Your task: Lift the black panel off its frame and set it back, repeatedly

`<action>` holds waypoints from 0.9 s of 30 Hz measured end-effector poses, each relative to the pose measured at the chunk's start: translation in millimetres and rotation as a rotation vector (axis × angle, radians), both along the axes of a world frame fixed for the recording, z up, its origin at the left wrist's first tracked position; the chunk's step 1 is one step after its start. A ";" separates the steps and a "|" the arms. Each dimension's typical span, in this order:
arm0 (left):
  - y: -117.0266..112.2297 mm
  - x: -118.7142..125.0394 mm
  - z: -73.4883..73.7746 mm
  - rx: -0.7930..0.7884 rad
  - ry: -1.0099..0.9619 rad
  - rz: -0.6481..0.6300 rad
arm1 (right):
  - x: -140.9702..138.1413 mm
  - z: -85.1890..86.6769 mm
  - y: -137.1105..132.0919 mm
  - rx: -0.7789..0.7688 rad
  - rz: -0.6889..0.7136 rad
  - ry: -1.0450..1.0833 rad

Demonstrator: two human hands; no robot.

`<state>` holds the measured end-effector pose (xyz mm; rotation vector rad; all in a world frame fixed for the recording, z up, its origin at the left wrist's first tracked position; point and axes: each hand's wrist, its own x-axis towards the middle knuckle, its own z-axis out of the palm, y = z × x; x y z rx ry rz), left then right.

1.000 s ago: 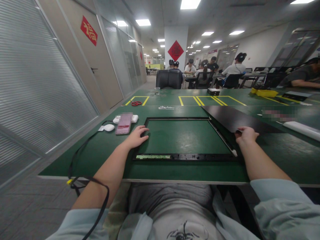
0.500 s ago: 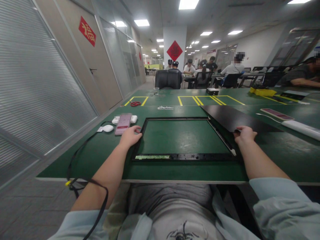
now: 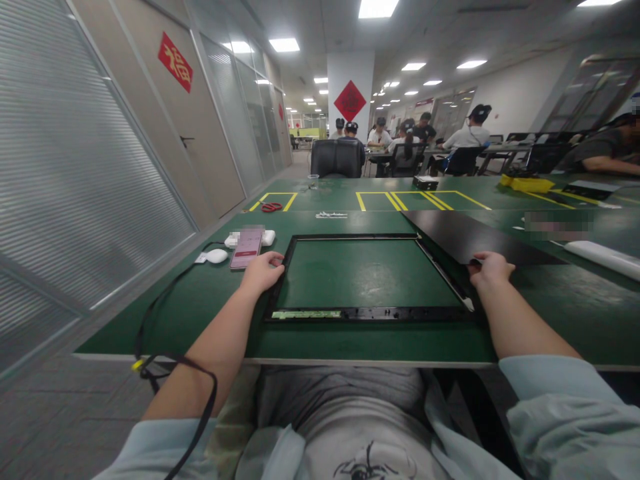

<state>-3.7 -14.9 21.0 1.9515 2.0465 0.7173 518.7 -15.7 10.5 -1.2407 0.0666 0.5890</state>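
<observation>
A thin black rectangular frame [image 3: 380,313] lies flat on the green table, with a greenish strip [image 3: 306,314] along the left part of its near bar. My left hand [image 3: 263,273] has its thumb and fingers closed on the frame's left side. To the right, a flat black panel [image 3: 445,233] lies at an angle, its far left corner by the frame's far right corner. My right hand [image 3: 493,272] pinches the panel's near edge, just outside the frame's right side; some of its fingertips are hidden.
Left of the frame lie a phone [image 3: 246,248], white cases and a white tag on a black cord [image 3: 170,287]. Red-handled scissors [image 3: 271,207] and small white pieces [image 3: 331,215] lie farther back. A white bar [image 3: 605,260] is at right. Several people sit beyond the table.
Both hands, the frame and the panel look almost the same as before. The view has shifted very slightly.
</observation>
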 end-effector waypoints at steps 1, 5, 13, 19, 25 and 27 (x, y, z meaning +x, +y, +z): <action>-0.2 -0.4 0.0 -0.011 0.017 0.010 | 0.3 -0.3 0.3 0.002 -0.001 -0.001; -1.2 -0.9 1.7 -0.065 0.085 0.041 | 0.8 -0.7 1.1 0.005 -0.002 -0.005; -2.5 2.8 4.2 -0.087 0.120 0.031 | -0.3 -0.4 0.4 0.002 0.000 -0.009; -4.6 6.0 4.3 -0.046 0.144 0.001 | 0.0 -1.4 1.1 -0.003 -0.005 -0.019; -3.9 6.1 1.3 -0.015 0.113 0.006 | 0.4 -1.3 0.0 0.001 0.007 -0.017; -3.3 5.2 0.6 -0.015 0.106 0.005 | 0.5 -1.5 -0.4 0.004 0.008 -0.019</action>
